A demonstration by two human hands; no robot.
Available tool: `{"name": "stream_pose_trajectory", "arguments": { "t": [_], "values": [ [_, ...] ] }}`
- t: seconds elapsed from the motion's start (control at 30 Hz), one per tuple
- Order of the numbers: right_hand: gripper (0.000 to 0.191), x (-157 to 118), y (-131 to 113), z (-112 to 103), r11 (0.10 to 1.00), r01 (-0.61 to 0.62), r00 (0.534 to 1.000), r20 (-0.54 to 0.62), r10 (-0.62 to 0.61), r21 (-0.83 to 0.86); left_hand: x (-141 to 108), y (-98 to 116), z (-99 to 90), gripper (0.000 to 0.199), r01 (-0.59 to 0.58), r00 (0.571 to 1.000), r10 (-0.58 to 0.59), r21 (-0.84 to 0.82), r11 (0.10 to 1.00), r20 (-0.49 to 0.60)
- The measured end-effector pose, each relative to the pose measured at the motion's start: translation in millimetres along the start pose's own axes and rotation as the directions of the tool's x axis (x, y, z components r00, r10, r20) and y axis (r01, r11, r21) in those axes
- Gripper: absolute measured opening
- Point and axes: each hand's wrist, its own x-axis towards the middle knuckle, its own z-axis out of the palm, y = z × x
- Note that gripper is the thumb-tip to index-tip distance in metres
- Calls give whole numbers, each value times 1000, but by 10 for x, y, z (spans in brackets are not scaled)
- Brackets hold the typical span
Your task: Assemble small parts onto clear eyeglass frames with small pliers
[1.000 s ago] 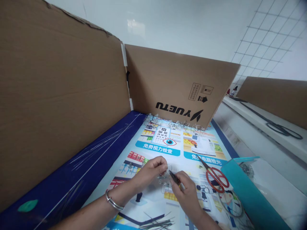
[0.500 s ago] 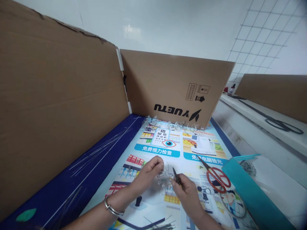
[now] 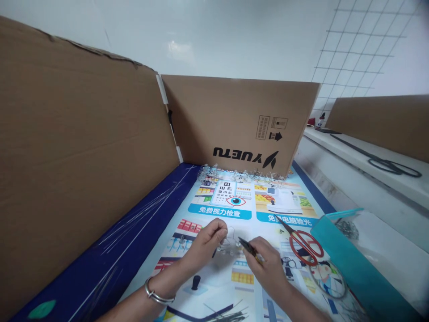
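Observation:
My left hand (image 3: 212, 237) is closed in a pinch on a small piece of bent wire with clear beads (image 3: 229, 247), near the middle of the printed mat. My right hand (image 3: 264, 259) grips a pair of pliers (image 3: 248, 247), whose dark jaws point left toward the beaded wire piece. Whether the jaw tips touch the wire I cannot tell. Part of the wire piece is hidden behind my left fingers, and its fine shape is blurred.
Red-handled scissors (image 3: 303, 245) and a wire coil (image 3: 330, 279) lie at right, beside a teal box (image 3: 355, 259). Cut wires (image 3: 231, 315) lie in front, long wires (image 3: 140, 210) at left. Beaded wire pieces (image 3: 241, 175) line the back cardboard wall (image 3: 201, 116).
The pliers have turned from pointing steeply up to pointing left at the beaded wire piece. The wire piece has tilted in my left hand. The view has shifted slightly.

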Motion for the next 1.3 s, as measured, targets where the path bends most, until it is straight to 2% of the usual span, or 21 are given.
{"name": "stream_pose_trajectory", "arguments": {
  "t": [0.07, 0.17, 0.27, 0.47, 0.67, 0.9, 1.3],
  "values": [
    [10, 1, 14, -34, 996, 58, 998, -12, -59, -66, 4, -1, -1, 19, -3, 1000, 3, 15, 1000, 18],
    [14, 4, -49, -93, 958, 132, 991, 48, -124, -256, 3, 13, 10, 19, -26, 999, 25, 34, 999, 39],
    [10, 26, -172, -172, 886, 159, 985, 127, -114, -436, -2, 44, 29, 19, -54, 997, 52, 45, 998, 54],
    [7, 93, -331, -315, 773, 165, 984, 156, -86, -613, -5, 67, 47, 19, -119, 990, 115, 61, 991, 77],
    [5, 92, -408, -334, 736, 132, 986, 164, -29, -664, -20, 72, 74, 19, -162, 984, 155, 75, 984, 88],
    [4, 82, -466, -363, 688, 85, 986, 161, 47, -720, -46, 92, 130, 20, -143, 989, 139, 89, 986, 46],
    [5, 75, -451, -352, 714, 84, 982, 179, 59, -695, -54, 106, 161, 19, -164, 985, 156, 116, 980, 74]
  ]
}}
